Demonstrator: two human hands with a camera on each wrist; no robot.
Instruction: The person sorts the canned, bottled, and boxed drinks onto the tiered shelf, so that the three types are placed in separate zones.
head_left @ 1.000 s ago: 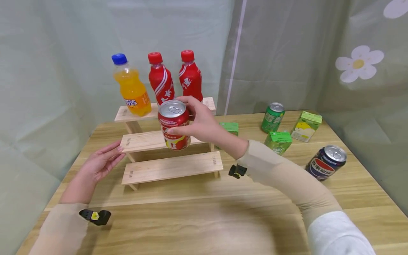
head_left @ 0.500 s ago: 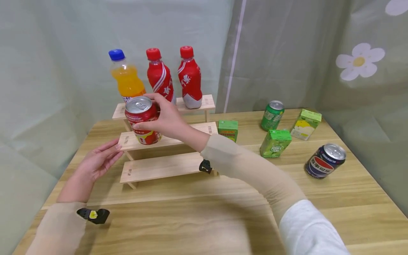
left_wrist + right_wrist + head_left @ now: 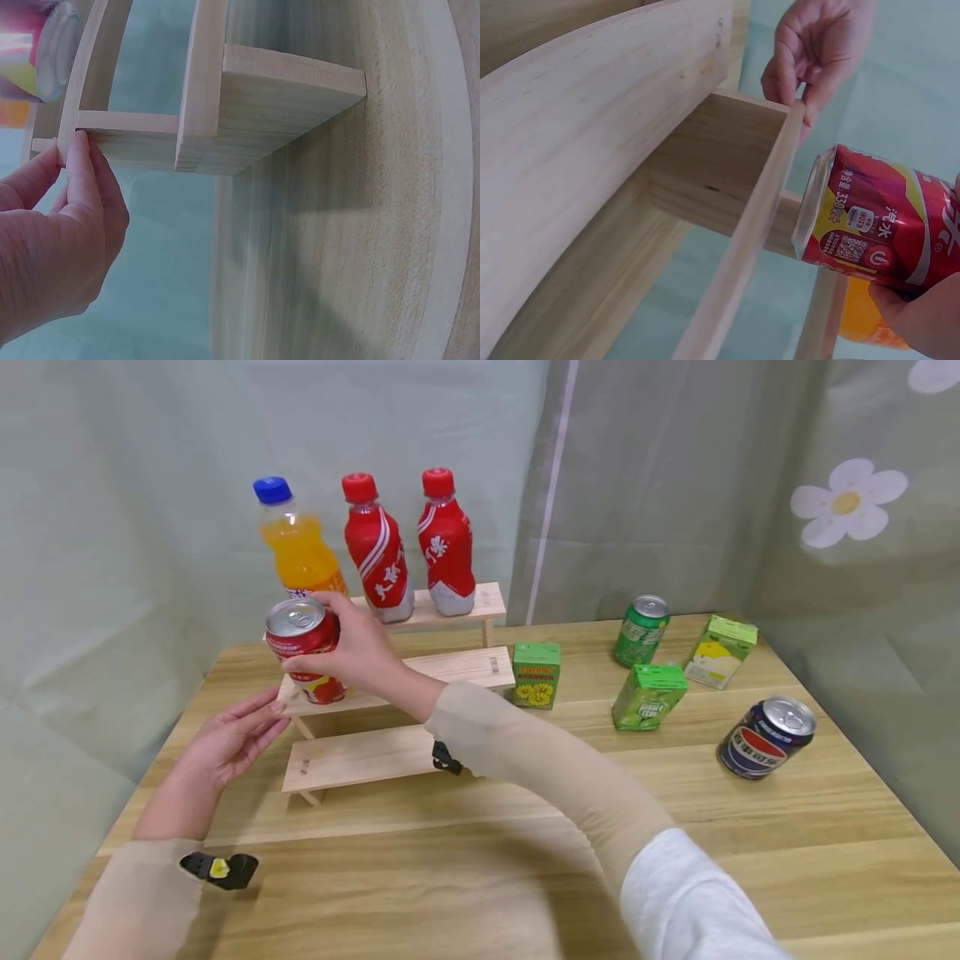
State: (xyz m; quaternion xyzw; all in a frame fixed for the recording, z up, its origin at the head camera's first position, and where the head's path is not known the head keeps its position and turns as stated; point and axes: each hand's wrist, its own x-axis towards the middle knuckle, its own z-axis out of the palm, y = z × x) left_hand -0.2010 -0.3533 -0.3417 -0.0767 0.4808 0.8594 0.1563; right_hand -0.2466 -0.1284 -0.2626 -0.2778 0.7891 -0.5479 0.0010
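Note:
My right hand [image 3: 356, 647] grips a red soda can [image 3: 291, 643], fingers behind and thumb across its front. The can stands upright, close over the left end of the middle step of a three-step wooden stand [image 3: 457, 667]. In the right wrist view, the base of the can [image 3: 877, 217] is right by the step's edge. My left hand [image 3: 232, 739] pinches the left corner of that same step; the left wrist view shows thumb and fingertips of this hand [image 3: 64, 232] on the board's end.
On the top step are an orange soda bottle [image 3: 306, 556] and two red cola bottles [image 3: 378, 556]. Right of the stand are a green carton [image 3: 536, 677], another green carton [image 3: 648, 697], a green can [image 3: 641, 633], a yellow-green carton [image 3: 720, 652] and a dark blue cola can [image 3: 765, 739].
My right hand has carried the red soda can leftward and down, from mid-stand to the left end of the middle step. My left hand keeps its hold on the corner.

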